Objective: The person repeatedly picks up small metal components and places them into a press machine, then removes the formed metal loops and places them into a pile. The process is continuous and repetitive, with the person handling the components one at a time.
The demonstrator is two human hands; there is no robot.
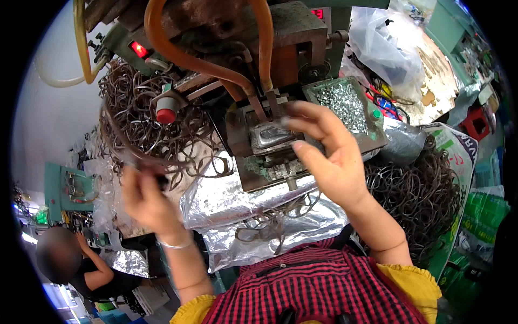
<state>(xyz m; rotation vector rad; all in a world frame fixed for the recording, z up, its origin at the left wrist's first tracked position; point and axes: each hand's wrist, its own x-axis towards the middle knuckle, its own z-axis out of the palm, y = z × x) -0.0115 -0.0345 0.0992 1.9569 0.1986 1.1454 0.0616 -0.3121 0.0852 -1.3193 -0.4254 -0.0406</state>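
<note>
My left hand (145,202), smeared by motion, is closed at the left of the press, with a curved brown strap (121,141) at its fingertips. A small dark piece beside those fingers is too blurred to name. On the right, my right hand (337,164) is open, thumb and fingers apart, above the right side of a metal die block (270,135). Its fingertips are blurred, and I cannot tell whether they touch the block. Two copper-coloured prongs (259,108) come down onto the far side of that block from orange hoses (199,65).
Tangled brown straps (145,102) heap at the left, and another strap pile (415,189) lies at the right. A red push button (166,114) juts out beside the press. Small shiny pieces fill a green tray (372,141). Silver sheeting (210,202) covers the front. Another person (102,275) sits far left.
</note>
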